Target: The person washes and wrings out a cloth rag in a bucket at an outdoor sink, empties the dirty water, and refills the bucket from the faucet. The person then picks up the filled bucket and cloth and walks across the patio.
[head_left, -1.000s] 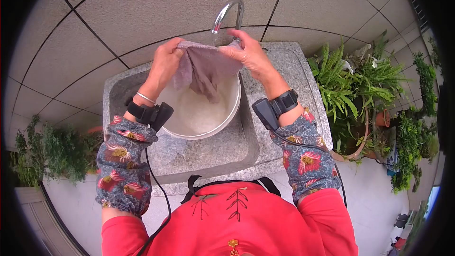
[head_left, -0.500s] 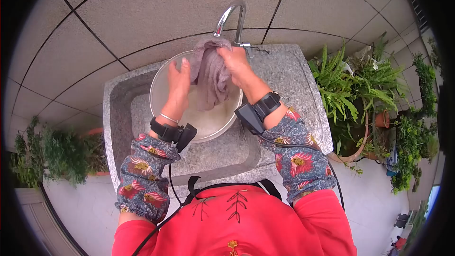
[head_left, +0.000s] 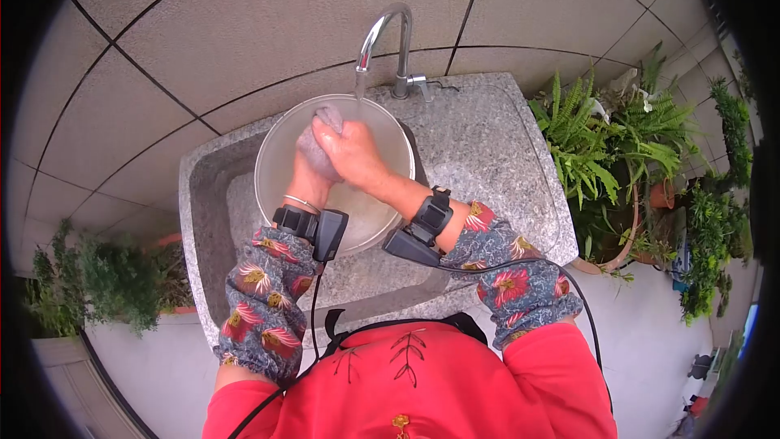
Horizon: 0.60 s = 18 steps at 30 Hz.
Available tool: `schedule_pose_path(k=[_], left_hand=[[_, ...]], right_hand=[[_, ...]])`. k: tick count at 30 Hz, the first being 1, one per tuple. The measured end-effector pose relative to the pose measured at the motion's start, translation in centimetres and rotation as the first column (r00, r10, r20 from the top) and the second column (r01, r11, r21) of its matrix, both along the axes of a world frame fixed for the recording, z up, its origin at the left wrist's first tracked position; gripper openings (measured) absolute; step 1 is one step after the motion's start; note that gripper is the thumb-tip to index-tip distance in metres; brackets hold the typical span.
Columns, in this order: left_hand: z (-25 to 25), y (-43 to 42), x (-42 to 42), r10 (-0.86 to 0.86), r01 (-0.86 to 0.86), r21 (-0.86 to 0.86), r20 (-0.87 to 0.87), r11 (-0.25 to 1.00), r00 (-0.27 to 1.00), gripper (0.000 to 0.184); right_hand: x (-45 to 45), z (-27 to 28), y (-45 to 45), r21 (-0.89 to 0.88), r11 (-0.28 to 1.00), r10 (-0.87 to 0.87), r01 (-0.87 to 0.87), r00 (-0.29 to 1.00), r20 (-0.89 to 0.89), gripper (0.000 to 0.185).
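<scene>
A greyish-mauve cloth (head_left: 319,156) is bunched into a small wad between my two hands, over the round basin (head_left: 270,132). My right hand (head_left: 355,153) is closed around it from the right, its thumb and fingers pressed into the folds. On the left side, my left hand (head_left: 307,185) holds the lower part of the wad; its fingers are mostly hidden by the cloth and the other hand. Just above my hands is the spout of the chrome faucet (head_left: 404,45), with a thin stream of water falling from it into the basin.
The basin rests in a speckled stone sink (head_left: 213,264), with a flat stone ledge (head_left: 487,138) to its right. A tiled wall (head_left: 268,24) rises behind. Potted ferns (head_left: 581,146) stand at the right and bushy plants (head_left: 122,280) at the left. Black cables (head_left: 585,305) run along both arms.
The cloth was hanging loosely from my right hand while my left hand was open beside it. Now both hands have come together and squeeze it into a wad. Water now runs from the faucet.
</scene>
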<state>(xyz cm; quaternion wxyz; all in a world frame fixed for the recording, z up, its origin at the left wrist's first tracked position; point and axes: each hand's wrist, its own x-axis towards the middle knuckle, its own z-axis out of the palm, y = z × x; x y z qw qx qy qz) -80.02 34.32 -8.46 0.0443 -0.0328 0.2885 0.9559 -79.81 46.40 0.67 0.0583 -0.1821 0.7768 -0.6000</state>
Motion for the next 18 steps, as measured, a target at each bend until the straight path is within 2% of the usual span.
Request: schedule_pose_path(k=[2, 5, 6, 8, 11, 14, 15, 18], left_hand=[[-0.5, 0.2, 0.1, -0.020, 0.020, 0.123, -0.001, 0.992, 1.000, 0.031], [3.8, 2.0, 1.0, 0.201, -0.137, -0.227, 0.289, 0.964, 0.936, 0.033], [4.3, 2.0, 1.2, 0.243, -0.173, -0.261, 0.263, 0.950, 0.934, 0.033], [5.2, 1.9, 1.2, 0.313, -0.239, -0.323, 0.201, 0.916, 0.928, 0.035], [6.8, 0.7, 0.6, 0.375, -0.244, -0.455, 0.222, 0.856, 0.900, 0.031], [7.7, 0.4, 1.1, 0.381, -0.252, -0.575, 0.113, 0.778, 0.918, 0.026], [8.0, 0.3, 1.4, 0.337, -0.212, -0.613, 0.094, 0.761, 0.937, 0.026], [9.5, 0.2, 1.6, 0.148, -0.079, -0.718, 0.034, 0.692, 0.988, 0.027]], right_hand=[[-1.0, -0.4, 0.6, 0.309, 0.951, 0.099, 0.007, 0.940, -0.327, 0.034], [-4.5, 0.4, 1.5, 0.594, 0.804, 0.198, 0.017, 0.935, -0.294, 0.032], [-5.1, 0.3, 1.4, 0.616, 0.787, 0.186, 0.041, 0.936, -0.300, 0.031], [-6.0, 0.1, 1.5, 0.657, 0.747, 0.154, 0.100, 0.935, -0.318, 0.030], [-6.7, -1.3, 3.3, 0.696, 0.717, 0.046, 0.027, 0.995, -0.087, 0.026], [-4.2, -0.8, 4.9, 0.752, 0.651, 0.140, -0.106, 0.990, 0.018, 0.026], [-4.1, -0.4, 5.1, 0.784, 0.592, 0.184, -0.186, 0.979, 0.093, 0.036], [-4.3, -2.0, 5.7, 0.381, 0.904, 0.146, -0.194, 0.978, 0.150, 0.057]])
